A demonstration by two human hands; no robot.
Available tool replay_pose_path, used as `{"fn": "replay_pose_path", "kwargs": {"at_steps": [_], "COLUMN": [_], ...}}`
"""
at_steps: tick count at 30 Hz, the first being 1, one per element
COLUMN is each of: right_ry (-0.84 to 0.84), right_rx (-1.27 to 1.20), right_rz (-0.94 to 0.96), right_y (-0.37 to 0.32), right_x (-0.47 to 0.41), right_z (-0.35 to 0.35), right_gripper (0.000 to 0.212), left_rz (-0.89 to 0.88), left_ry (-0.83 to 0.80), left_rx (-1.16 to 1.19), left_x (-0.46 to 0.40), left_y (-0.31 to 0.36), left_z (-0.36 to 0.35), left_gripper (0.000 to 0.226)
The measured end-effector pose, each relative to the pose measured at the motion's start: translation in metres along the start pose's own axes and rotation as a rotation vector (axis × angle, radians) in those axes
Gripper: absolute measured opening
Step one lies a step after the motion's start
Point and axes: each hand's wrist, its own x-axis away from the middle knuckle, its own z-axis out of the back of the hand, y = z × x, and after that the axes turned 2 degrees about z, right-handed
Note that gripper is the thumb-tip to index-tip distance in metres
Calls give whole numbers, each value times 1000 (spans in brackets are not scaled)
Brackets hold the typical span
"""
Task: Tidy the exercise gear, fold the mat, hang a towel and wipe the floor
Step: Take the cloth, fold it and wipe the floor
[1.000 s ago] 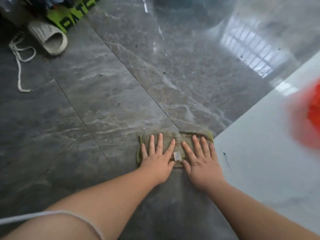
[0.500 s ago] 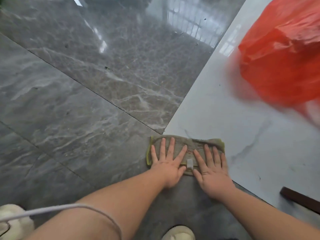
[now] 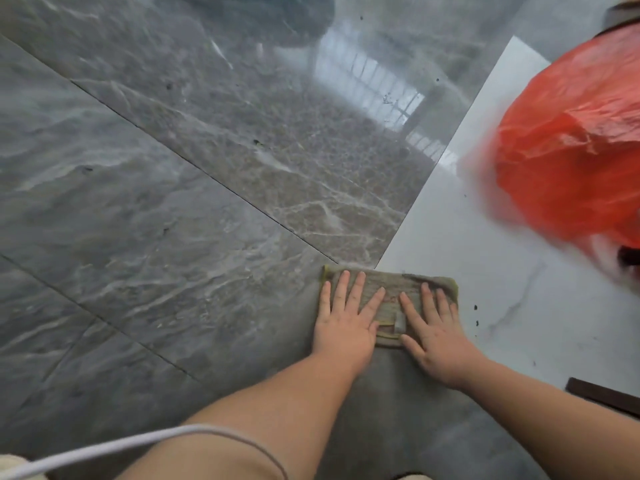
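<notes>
At the near tile seam, left hand [image 3: 341, 327] and right hand [image 3: 434, 336] press flat-fingered on the folded cloth [image 3: 389, 299], gripping nothing. Risk: cloth bunching under uneven pressure. Farther right, red bag [image 3: 571, 157] blocks the stroke.

Count of things on the floor

There were two hands, left hand [image 3: 343, 329] and right hand [image 3: 437, 336], one cloth [image 3: 388, 289], one red bag [image 3: 575, 161], one white cord [image 3: 104, 448].
</notes>
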Motion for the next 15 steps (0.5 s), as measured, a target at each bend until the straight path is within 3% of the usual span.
{"fn": "replay_pose_path", "kwargs": {"at_steps": [8,15], "right_ry": [149,184], "right_rx": [-25,-10], "right_rz": [79,212], "right_y": [-110,-242], "right_x": [-82,-164], "right_z": [66,141], "right_gripper": [66,58], "left_rz": [166,324], "left_ry": [157,226], "left_rx": [53,50], "left_x": [-4,-5], "left_y": [-132,-283], "left_z": [44,93], "left_gripper": [60,62]}}
